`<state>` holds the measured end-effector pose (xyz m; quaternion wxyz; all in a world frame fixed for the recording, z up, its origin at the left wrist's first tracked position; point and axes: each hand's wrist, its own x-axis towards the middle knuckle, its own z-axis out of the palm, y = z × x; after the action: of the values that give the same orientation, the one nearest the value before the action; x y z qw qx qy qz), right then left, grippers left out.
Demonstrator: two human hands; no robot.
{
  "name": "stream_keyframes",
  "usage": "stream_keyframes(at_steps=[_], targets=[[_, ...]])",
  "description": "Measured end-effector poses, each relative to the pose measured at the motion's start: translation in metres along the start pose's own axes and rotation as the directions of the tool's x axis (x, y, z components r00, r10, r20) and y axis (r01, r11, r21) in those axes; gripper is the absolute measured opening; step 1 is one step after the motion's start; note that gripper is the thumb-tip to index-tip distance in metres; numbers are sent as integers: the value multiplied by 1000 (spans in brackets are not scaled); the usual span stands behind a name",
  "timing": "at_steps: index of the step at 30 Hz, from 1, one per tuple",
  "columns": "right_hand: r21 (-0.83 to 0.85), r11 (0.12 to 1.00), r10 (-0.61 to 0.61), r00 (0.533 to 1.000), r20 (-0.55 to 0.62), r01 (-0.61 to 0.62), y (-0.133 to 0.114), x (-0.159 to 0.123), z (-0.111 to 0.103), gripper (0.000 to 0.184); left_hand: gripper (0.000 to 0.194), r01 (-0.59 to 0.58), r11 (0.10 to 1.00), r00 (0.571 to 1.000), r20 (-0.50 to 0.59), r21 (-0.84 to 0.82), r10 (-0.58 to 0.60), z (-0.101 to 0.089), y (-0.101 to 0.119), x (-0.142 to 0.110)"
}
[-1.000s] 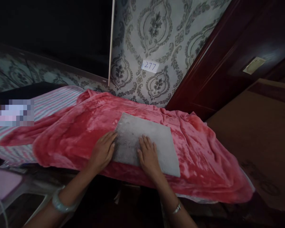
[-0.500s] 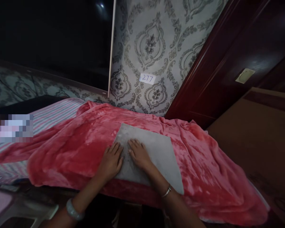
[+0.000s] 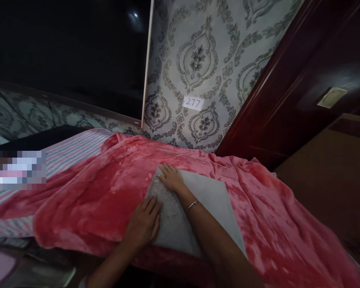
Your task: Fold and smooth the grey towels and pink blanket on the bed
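Observation:
A flat, roughly square grey cloth (image 3: 208, 196) lies on a red plush blanket (image 3: 108, 200). At its left edge rests my left hand (image 3: 142, 224), palm down, fingers slightly bent and close together on the fabric. My right hand (image 3: 171, 179) lies flat at the cloth's far left corner with its fingers stretched out. The right forearm, with a thin bracelet, passes over the middle of the cloth and hides part of it. Neither hand shows a grasp on the cloth. Small wrinkles show in the grey surface between the hands.
Striped bedding (image 3: 78, 148) shows beyond the blanket on the left. A large dark screen (image 3: 66, 52) hangs on the patterned wall, beside a paper label (image 3: 193, 103) reading 277. On the right are a dark red wooden panel (image 3: 276, 100) and a big brown cardboard box (image 3: 324, 172).
My right hand has slid away from me over the cloth, from its left middle to the far left corner. My left hand stays at the left edge, slightly nearer me. The view has shifted slightly.

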<state>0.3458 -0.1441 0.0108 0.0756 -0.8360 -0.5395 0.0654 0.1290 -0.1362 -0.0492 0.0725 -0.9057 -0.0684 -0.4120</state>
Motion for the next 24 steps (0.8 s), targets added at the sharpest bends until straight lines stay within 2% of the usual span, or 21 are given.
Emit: stream_keyframes(at_steps=[2, 4, 11, 14, 17, 20, 24], targets=[[22, 995, 97, 995, -4, -97, 3, 8, 1, 65, 36, 7, 1000, 1000, 3, 2, -7, 0, 0, -1], [36, 990, 134, 991, -5, -134, 5, 12, 2, 65, 36, 16, 1000, 1000, 15, -11, -15, 1, 0, -1], [34, 990, 137, 990, -12, -137, 7, 11, 6, 67, 44, 37, 997, 992, 126, -65, -29, 3, 1, -13], [27, 990, 141, 990, -2, -141, 6, 9, 4, 67, 54, 49, 997, 984, 174, -67, -36, -6, 7, -25], [16, 991, 134, 991, -26, -134, 4, 3, -1, 64, 53, 37, 997, 977, 213, -71, -21, -20, 13, -38], [-2, 996, 88, 995, -55, -89, -3, -11, -7, 62, 51, 15, 996, 976, 217, -88, 5, -33, 16, -51], [-26, 994, -105, 994, -14, 105, -27, -49, -2, 61, 55, -26, 988, 986, 161, -150, 51, -48, 17, -66]])
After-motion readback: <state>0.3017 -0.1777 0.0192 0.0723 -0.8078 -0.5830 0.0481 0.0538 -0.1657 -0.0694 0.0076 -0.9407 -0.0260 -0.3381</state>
